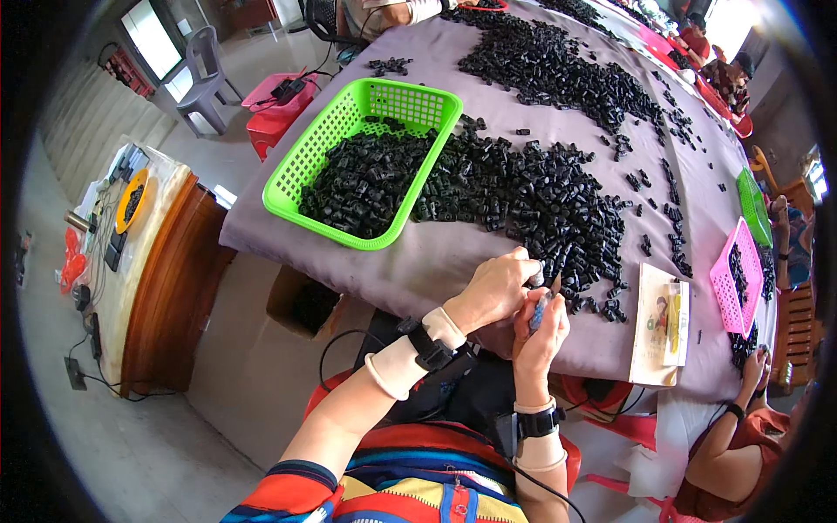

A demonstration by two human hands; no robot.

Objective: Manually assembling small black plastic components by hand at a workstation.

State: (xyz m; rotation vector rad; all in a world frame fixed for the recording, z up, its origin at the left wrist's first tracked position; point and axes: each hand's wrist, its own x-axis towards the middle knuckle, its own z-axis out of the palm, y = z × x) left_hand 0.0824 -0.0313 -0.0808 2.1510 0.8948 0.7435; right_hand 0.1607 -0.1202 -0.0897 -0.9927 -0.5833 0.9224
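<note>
My left hand [495,295] is closed at the table's near edge, with a grey cover on one fingertip. Whatever it pinches is hidden by the fingers. Close beside it, my right hand [547,338] grips a small knife [538,312] with a blue patterned handle, its pointed tip up by the left fingertips. Just beyond both hands spreads a heap of small black plastic parts [558,205]. A bright green basket [275,197] at the left of the heap holds many more of these parts.
Right of my hands lies a tan notebook [647,336] with a clear packet on it. A pink basket [722,283] and a green basket [750,205] stand along the right edge. Co-workers sit around the purple-grey cloth [418,283]. A wooden cabinet [161,288] stands left.
</note>
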